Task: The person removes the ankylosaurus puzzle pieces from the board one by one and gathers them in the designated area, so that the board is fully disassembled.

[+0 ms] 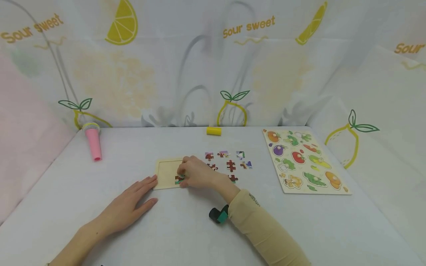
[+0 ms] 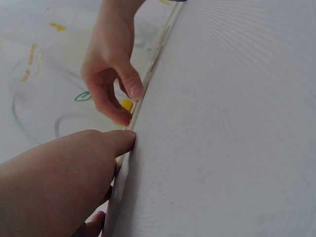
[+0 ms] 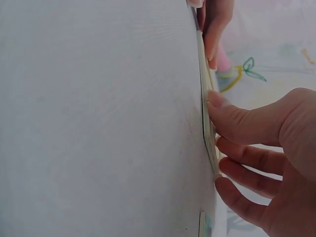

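A small pale wooden puzzle tray [image 1: 166, 169] lies flat on the table. My left hand [image 1: 134, 203] rests on the table with straight fingers, fingertips at the tray's left edge. Over the tray's right half my right hand [image 1: 199, 173] has its thumb and fingers curled at a brown-and-green jigsaw piece [image 1: 177, 180] by the lower edge, partly hiding it. In the right wrist view, the right thumb [image 3: 219, 104] reaches the tray's rim. Loose jigsaw pieces [image 1: 231, 166] lie just right of the tray, some partly behind the right hand.
A vegetable picture board [image 1: 281, 177] lies at the right. At the back left is a pink toy microphone [image 1: 94, 144], and a yellow cylinder [image 1: 213, 131] lies at the back edge. A black-and-green object [image 1: 217, 215] sits beside the right sleeve [image 1: 263, 229].
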Motion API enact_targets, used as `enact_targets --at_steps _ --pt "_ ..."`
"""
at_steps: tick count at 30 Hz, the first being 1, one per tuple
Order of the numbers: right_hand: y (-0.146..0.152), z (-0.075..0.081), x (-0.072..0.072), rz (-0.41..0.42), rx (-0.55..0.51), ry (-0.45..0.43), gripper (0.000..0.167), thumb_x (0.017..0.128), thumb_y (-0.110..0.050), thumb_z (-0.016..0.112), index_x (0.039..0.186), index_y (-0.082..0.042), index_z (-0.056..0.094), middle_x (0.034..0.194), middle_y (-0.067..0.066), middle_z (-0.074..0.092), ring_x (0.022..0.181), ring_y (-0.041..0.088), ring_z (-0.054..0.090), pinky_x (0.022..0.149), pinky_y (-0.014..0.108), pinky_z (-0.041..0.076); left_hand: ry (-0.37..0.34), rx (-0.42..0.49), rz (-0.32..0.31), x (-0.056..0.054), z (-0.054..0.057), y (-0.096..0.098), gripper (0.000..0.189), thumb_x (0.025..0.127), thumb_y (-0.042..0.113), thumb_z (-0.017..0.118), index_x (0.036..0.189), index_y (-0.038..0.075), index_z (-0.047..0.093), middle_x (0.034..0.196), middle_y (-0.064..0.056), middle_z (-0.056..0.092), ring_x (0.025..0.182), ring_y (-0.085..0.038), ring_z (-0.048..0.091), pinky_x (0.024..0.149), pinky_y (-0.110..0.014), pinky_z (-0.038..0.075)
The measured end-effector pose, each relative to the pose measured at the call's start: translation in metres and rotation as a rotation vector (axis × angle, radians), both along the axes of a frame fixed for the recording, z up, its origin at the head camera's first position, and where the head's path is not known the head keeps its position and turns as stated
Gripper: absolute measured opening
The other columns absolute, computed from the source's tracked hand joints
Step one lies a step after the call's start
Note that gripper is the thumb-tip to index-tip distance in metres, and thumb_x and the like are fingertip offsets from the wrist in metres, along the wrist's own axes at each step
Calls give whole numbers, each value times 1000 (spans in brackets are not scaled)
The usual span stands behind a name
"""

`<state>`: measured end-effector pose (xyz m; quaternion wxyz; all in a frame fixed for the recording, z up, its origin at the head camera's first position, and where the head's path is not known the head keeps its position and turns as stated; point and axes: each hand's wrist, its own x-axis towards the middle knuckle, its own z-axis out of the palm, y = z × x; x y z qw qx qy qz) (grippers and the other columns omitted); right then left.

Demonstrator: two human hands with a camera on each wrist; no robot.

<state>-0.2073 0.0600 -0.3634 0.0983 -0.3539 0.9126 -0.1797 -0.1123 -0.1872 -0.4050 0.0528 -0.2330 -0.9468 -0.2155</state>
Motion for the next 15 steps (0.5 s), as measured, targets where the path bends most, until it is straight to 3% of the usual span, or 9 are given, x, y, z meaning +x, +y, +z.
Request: enact_targets --at_steps 11,15 --pt "0 -2 0 0 29 17 36 86 -28 80 118 -14 71 111 -2 58 101 14 47 90 21 44 -5 3 7 0 -1 -1 57 99 42 61 146 12 51 156 -2 44 144 -30 40 118 -46 29" --pt "0 -2 1 -1 35 17 36 87 -28 79 119 -14 70 111 -2 57 103 14 46 90 22 44 8 7 6 0 -2 -1 57 99 42 62 146 12 51 156 -2 45 143 -30 41 121 -38 26"
